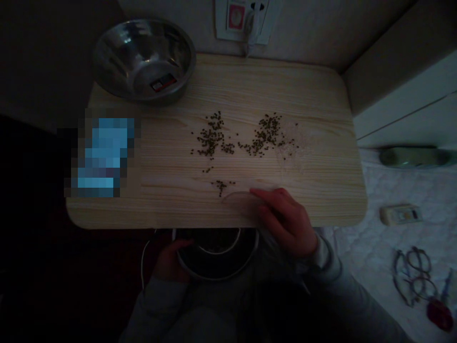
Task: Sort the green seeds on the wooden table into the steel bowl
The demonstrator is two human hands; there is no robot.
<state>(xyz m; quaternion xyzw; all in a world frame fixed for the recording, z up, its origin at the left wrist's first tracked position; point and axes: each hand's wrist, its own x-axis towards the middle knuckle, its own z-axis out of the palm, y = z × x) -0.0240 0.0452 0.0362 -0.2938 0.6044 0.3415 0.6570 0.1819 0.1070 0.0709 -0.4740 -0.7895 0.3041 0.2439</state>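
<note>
My right hand (285, 219) rests at the near edge of a small wooden table (321, 105), fingers closed on a thin clear plastic scraper (243, 201) that touches the board beside a small cluster of dark seeds (220, 185). Two bigger piles of the same seeds (210, 137) (266, 134) lie mid-table, with pale grains (291, 150) to their right. Below the table edge my left hand (169, 262) grips the rim of a dark bowl (216, 252) held under the edge. Much of the left hand is in shadow.
A steel bowl (143, 59) stands at the table's far left corner. A blurred blue object (102, 157) lies on the left side. A wall socket (246, 19) is behind the table. Glasses (412, 276), a small device (400, 214) and a red item (439, 314) lie on the bedding at right.
</note>
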